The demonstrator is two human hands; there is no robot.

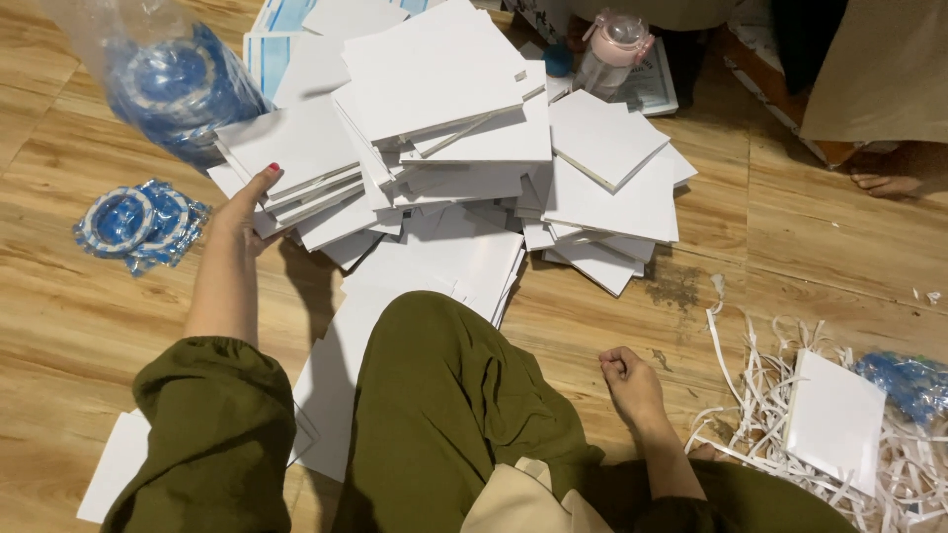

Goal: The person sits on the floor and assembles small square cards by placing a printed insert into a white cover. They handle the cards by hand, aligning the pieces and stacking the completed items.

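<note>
A: Start close in. What sits nearest the camera?

B: An olive-green trouser knee, with flat white cards lying on the wood floor beside and under it. The right hand rests on the floor just right of the knee, fingers curled into a loose fist, pinching nothing.

A: And off to the right?

B: A tangle of white paper strips with one white card on top, and a blue plastic packet just beside it.

A: The left hand?

B: The left hand reaches out to the big heap of white cards, fingers pressed together under the edge of a stack, thumb on top (a red nail shows). Whether it grips, I cannot tell.

A: Farther out?

B: A wrapped packet of blue rings lies on the floor left of that hand, apart from it. Beyond, a clear bag of blue rings, a pink-lidded bottle, and another person's bare foot at the far right.
</note>
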